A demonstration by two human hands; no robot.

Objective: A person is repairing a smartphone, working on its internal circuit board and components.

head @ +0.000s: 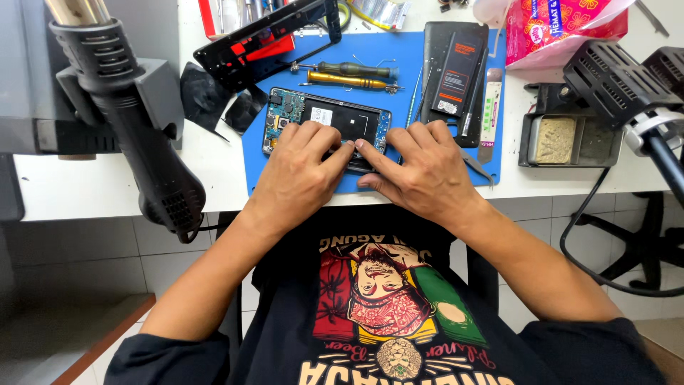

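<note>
An opened phone body [324, 120] with a bare circuit board lies on a blue work mat [399, 64] on the white bench. My left hand [296, 175] rests on its near edge, fingers spread over the lower part. From the right, my right hand [424, 171] presses its index finger and thumb on the same near edge, and the fingertips of both hands nearly meet. The lower part of the phone is hidden under my fingers. Neither hand lifts it off the mat.
A black hot-air gun [135, 121] hangs at the left. On the mat lie two screwdrivers [349, 75], a black phone frame [267, 39] and a black battery [456, 68]. At the right stand a soldering sponge tray [566, 139], a second black tool head [616, 82] and a pink packet [563, 25].
</note>
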